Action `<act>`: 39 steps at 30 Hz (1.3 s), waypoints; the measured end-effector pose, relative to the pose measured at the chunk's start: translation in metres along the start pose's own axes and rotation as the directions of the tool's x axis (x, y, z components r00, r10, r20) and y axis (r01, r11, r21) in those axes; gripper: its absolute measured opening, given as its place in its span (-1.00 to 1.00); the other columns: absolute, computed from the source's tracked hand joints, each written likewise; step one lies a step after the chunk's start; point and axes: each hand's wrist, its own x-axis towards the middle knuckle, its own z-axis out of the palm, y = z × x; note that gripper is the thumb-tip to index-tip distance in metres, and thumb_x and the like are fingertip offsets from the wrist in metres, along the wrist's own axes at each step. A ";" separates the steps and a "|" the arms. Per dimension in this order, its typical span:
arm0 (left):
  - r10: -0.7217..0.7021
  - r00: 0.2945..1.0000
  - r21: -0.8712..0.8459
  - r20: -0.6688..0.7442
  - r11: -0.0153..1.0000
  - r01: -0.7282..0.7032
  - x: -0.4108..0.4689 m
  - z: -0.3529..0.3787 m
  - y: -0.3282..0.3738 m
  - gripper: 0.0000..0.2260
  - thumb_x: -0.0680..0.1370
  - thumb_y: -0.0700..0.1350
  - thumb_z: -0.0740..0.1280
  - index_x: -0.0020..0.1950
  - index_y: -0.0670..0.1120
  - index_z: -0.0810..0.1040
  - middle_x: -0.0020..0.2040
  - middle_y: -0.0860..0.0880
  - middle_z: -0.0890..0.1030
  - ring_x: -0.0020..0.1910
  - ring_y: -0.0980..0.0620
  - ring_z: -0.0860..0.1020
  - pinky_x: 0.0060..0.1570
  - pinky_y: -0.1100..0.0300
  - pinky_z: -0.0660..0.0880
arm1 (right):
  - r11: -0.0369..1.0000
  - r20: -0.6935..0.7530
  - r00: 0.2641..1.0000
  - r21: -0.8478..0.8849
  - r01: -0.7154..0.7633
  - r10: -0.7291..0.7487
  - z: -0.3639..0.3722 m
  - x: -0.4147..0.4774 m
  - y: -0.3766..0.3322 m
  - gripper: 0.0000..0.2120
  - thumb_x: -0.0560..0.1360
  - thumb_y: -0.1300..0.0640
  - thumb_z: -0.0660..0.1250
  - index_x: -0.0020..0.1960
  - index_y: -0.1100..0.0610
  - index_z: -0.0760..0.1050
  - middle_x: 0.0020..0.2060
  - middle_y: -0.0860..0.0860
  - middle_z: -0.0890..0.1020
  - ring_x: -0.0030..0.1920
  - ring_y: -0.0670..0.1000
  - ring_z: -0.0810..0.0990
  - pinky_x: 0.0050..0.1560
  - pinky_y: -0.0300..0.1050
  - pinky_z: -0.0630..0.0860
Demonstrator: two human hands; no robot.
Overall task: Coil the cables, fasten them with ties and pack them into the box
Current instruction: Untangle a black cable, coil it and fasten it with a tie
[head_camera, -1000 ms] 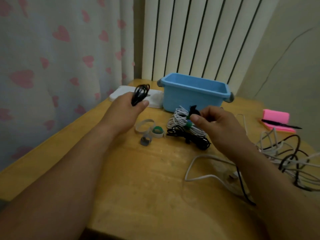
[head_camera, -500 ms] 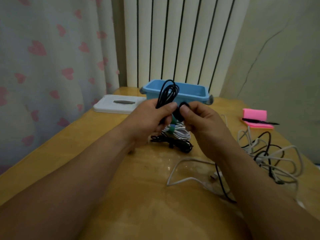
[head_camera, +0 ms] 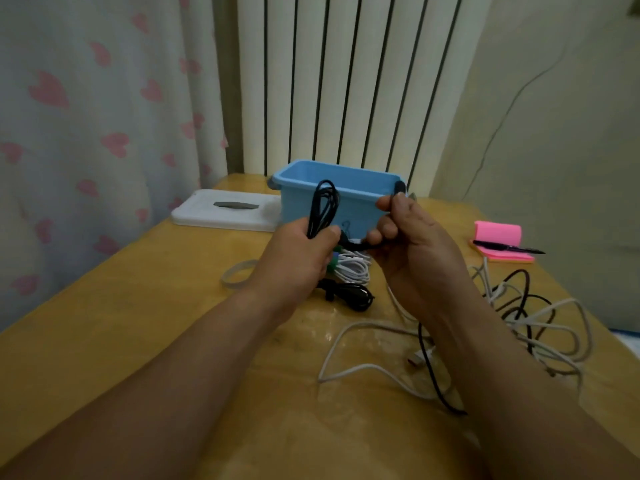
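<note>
My left hand (head_camera: 298, 254) grips a coiled black cable (head_camera: 323, 207) whose loops stand up in front of the blue box (head_camera: 332, 178). My right hand (head_camera: 412, 237) pinches a black tie (head_camera: 398, 188), which runs from its fingertips down under to the coil. Below my hands on the wooden table (head_camera: 156, 306) lie a white coiled cable (head_camera: 353, 268) with a green tie and a black coiled cable (head_camera: 349, 294). Loose white and black cables (head_camera: 519, 313) sprawl at the right.
A white lid (head_camera: 225, 209) with a grey handle lies left of the box. A clear ring of tape (head_camera: 239, 273) sits on the table at the left. Pink sticky notes (head_camera: 498, 237) with a black pen rest at the far right. Curtain and radiator stand behind.
My hands came together above the table, then my right hand pulled the black tie up and to the right, away from the coil. The view shifted to the left.
</note>
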 end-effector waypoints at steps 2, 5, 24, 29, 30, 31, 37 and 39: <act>0.000 1.000 0.019 0.009 1.000 0.000 -0.001 0.000 0.000 -0.82 0.73 -0.02 0.31 0.01 -0.08 0.58 -0.40 0.07 0.45 -0.46 0.13 0.38 -0.45 0.27 0.35 | 0.997 -0.010 1.000 -0.077 0.008 -0.009 -0.001 0.001 0.000 -0.78 0.72 0.05 0.22 0.08 0.17 0.55 -0.35 0.00 0.40 -0.33 -0.04 0.45 -0.10 -0.08 0.53; 0.018 1.000 0.096 -0.009 0.995 -0.017 -0.001 -0.002 0.002 -0.72 0.74 0.05 0.29 0.08 -0.14 0.63 -0.37 0.03 0.53 -0.42 0.10 0.44 -0.38 0.20 0.41 | 0.954 -0.025 0.999 -0.296 0.038 -0.048 -0.001 -0.002 -0.002 -0.75 0.75 0.07 0.19 0.10 0.18 0.58 -0.37 0.00 0.32 -0.37 -0.03 0.33 -0.24 -0.04 0.44; 0.039 0.929 0.298 0.367 0.942 -0.157 -0.012 -0.027 0.019 -0.74 0.76 -0.02 0.13 0.14 0.05 0.63 0.00 0.09 0.68 0.02 0.17 0.63 0.05 0.18 0.61 | 0.624 0.024 0.992 -0.776 0.095 -0.121 0.018 -0.013 0.021 -0.67 0.62 -0.04 0.43 -0.25 0.11 0.60 -0.48 -0.18 0.57 -0.42 -0.24 0.48 -0.39 -0.38 0.38; 0.043 0.971 0.175 0.235 0.981 -0.086 -0.015 -0.018 0.017 -0.69 0.78 0.12 0.11 0.14 0.08 0.63 -0.03 0.19 0.71 -0.02 0.26 0.65 -0.07 0.33 0.58 | 0.642 0.026 0.993 -0.761 0.094 -0.115 0.020 -0.016 0.020 -0.70 0.65 -0.05 0.38 -0.14 0.14 0.64 -0.36 -0.14 0.65 -0.34 -0.24 0.54 -0.33 -0.33 0.43; 0.039 0.973 0.152 0.226 0.986 -0.075 -0.015 -0.016 0.017 -0.69 0.77 0.15 0.12 0.15 0.09 0.62 -0.06 0.18 0.71 -0.07 0.28 0.65 -0.08 0.31 0.57 | 0.670 0.022 0.996 -0.739 0.074 -0.086 0.021 -0.016 0.019 -0.69 0.67 -0.03 0.35 -0.15 0.13 0.61 -0.40 -0.15 0.61 -0.37 -0.23 0.51 -0.34 -0.30 0.42; 0.036 0.974 0.116 0.223 0.991 -0.063 -0.015 -0.015 0.017 -0.69 0.77 0.16 0.12 0.14 0.08 0.61 -0.12 0.17 0.70 -0.16 0.26 0.65 -0.12 0.30 0.55 | 0.727 0.011 0.999 -0.685 0.038 -0.042 0.021 -0.016 0.018 -0.69 0.69 -0.01 0.33 -0.16 0.12 0.58 -0.43 -0.15 0.56 -0.41 -0.21 0.48 -0.37 -0.29 0.39; 0.217 0.968 0.173 0.128 0.956 -0.237 -0.013 -0.010 0.010 -0.79 0.76 0.10 0.20 0.23 0.05 0.55 -0.06 0.12 0.62 -0.13 0.24 0.58 -0.11 0.11 0.54 | 0.916 -0.062 0.953 0.300 -0.265 0.296 0.016 -0.007 0.003 -0.73 0.73 0.00 0.22 -0.09 0.11 0.46 -0.40 -0.08 0.31 -0.53 -0.15 0.18 -0.59 -0.31 0.14; 0.274 0.923 0.243 0.268 0.908 -0.341 -0.020 -0.003 0.007 -0.78 0.75 0.11 0.24 0.33 0.05 0.50 0.11 0.08 0.66 0.09 0.16 0.62 0.09 -0.04 0.62 | 0.820 -0.062 0.928 0.493 -0.292 0.367 0.005 0.002 0.009 -0.73 0.73 0.00 0.22 -0.05 0.11 0.51 -0.37 -0.09 0.33 -0.51 -0.15 0.22 -0.54 -0.36 0.22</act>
